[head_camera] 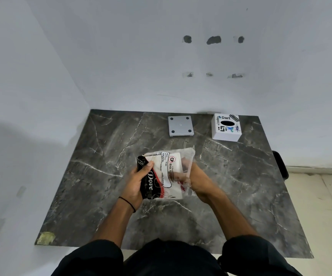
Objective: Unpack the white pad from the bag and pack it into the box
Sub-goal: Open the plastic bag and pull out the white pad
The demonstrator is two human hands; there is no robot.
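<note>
You've got a glossy, crinkly clear-plastic bag [165, 174] on a polished dark marble-look tabletop [101, 156], with a smooth matt white box [226, 127] at its far edge.

dark marble table [105, 176], grey square plate [180, 126] — far edge

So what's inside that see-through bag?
Inside the clear bag you can see a white pad and the fingers of the right hand reaching in. The left hand holds the printed side, which covers anything behind it.

Marble table [105, 176]: box [226, 127], grey plate [180, 126].
</note>
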